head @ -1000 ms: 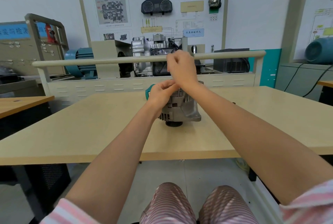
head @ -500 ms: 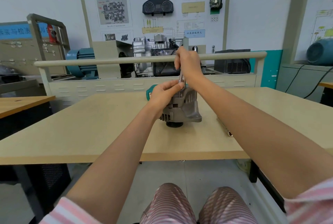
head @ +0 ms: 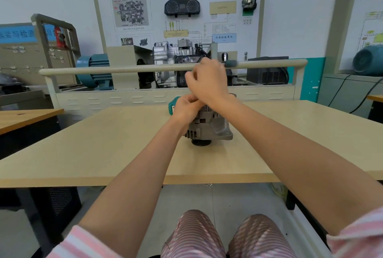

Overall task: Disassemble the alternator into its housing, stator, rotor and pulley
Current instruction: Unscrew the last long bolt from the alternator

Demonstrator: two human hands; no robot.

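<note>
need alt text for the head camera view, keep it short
Two bare hands work on top of a grey alternator standing pulley-down on a tan table: the left hand grips its top, the right hand is raised in a fist above it. Training equipment stands behind.

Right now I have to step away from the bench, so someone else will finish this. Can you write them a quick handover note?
Left hand: curled on top of the alternator, steadying it.
Right hand: raised above it, gripping a tool; its grey handle end sticks out, the tip is hidden.
Alternator stands on the table, pulley down.
Done: nothing visibly removed.
Left: housing, stator, rotor, pulley.
</note>
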